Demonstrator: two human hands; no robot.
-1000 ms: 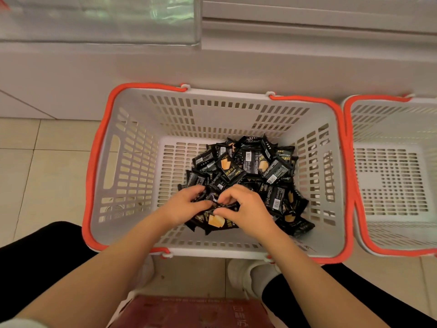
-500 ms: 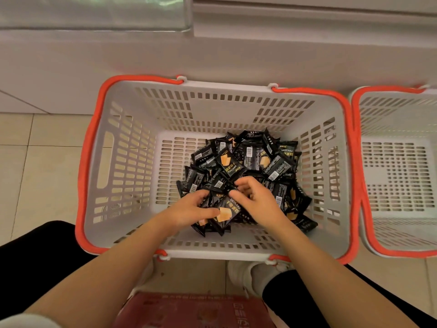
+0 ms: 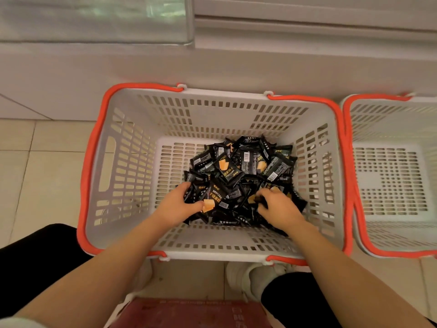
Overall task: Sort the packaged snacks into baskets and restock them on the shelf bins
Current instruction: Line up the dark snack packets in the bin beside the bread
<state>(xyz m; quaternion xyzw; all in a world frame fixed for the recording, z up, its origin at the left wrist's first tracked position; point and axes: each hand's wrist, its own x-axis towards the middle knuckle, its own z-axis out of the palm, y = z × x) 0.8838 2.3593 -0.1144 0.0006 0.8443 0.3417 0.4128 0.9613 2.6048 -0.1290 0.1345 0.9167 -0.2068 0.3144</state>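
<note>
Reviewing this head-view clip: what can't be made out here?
- Right hand fingertips: buried in the packets, so which packet it grips is unclear.
- Packet count: they overlap in a pile.
- Right basket: cut off by the frame edge.
- Red box: cut off by the bottom edge, its print blurred.
- Left hand holds a stack; how many packets is hidden by its fingers.
</note>
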